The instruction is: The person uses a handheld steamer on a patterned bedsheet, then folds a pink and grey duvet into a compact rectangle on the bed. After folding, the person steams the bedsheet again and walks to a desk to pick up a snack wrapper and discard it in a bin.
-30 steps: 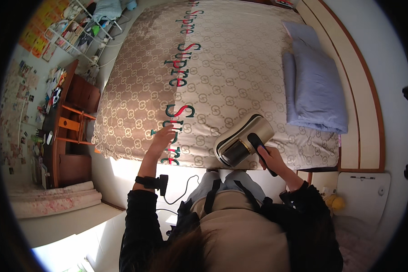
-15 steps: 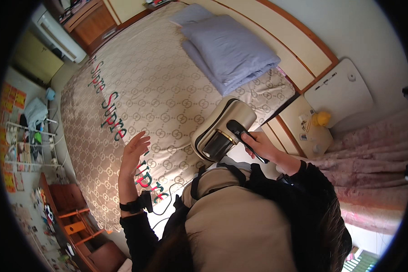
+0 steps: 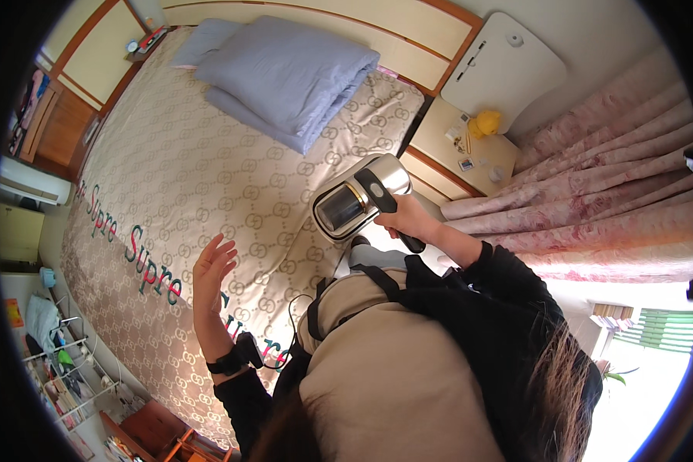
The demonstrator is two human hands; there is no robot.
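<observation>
My right hand (image 3: pixel 408 219) grips the black handle of a handheld mattress vacuum (image 3: pixel 343 208), champagne-coloured with a dark clear dust cup. The vacuum is at the bed's near right edge, partly over the patterned beige bedcover (image 3: pixel 254 192); whether its underside touches the cover I cannot tell. Over the bed to the left, my left hand (image 3: pixel 215 271) is raised with its fingers apart, holding nothing. A black band circles that wrist.
A folded blue-grey quilt (image 3: pixel 285 81) lies by the headboard, a pillow (image 3: pixel 206 45) beside it. On the right, a nightstand (image 3: pixel 431 142) bears a yellow toy (image 3: pixel 485 123); a white board (image 3: pixel 500 65) leans behind. Pink curtains (image 3: pixel 593 196) hang at right. A thin cord loops near my waist.
My view has turned to the right, so the bed shifts left and more curtain and window show. The vacuum has tilted and turned in my right hand. My left hand stays raised and open.
</observation>
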